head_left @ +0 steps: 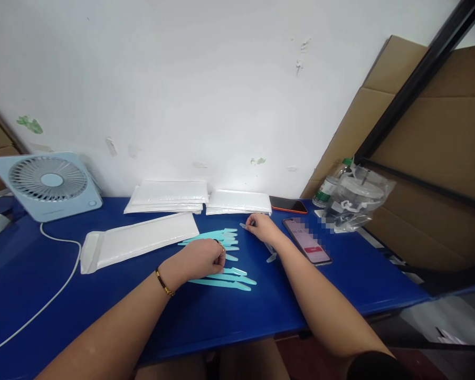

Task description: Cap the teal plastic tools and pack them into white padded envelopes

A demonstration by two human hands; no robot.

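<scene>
Several turquoise eyebrow razors (231, 285) lie fanned side by side on the blue table, their pale blade ends toward the right. My left hand (198, 259) reaches over the middle of the row, fingers closed and pinching at the handle of one razor; the hand hides part of the others. Farther back and to the right, my right hand (260, 227) is closed, with a small clear plastic blade cover (243, 226) between thumb and fingertips. Beside my right forearm lie more small clear pieces (271, 257), partly hidden by it.
White padded mailers (170, 192) are stacked along the wall, and one mailer (142, 240) lies at left. A blue fan (51, 182) with a white cable stands far left. A lit phone (306, 240), a dark phone (288, 205), a bottle (325, 191) and a bagged cup (358, 198) are at right.
</scene>
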